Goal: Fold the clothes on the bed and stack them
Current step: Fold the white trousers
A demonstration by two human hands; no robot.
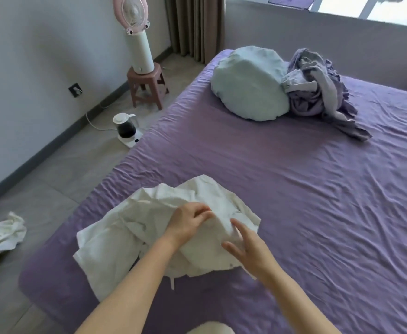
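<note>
At the near edge of the purple-sheeted bed, a crumpled white garment was being handled by both hands. A fold of its cloth was pinched between the curled fingers and thumb of the left hand, apparently so that an edge or seam could be found and lifted. The right hand was held just beside that fold with its fingers spread and loosely straight, touching or nearly touching the cloth, probably to steady or smooth it; firm contact could not be confirmed. The garment lay unfolded in a heap, so the folding was judged to be barely begun, and no finished stack was seen.

On the floor to the near left, another white cloth was left lying. Farther left, an electric kettle was set on its base. Beyond it, a pink and white fan was stood on a small stool.

At the far end of the bed, a pale blue pillow was rested against a bundle of lilac and grey clothes, seemingly awaiting folding.

No brand, label or legible writing was made out anywhere.
</note>
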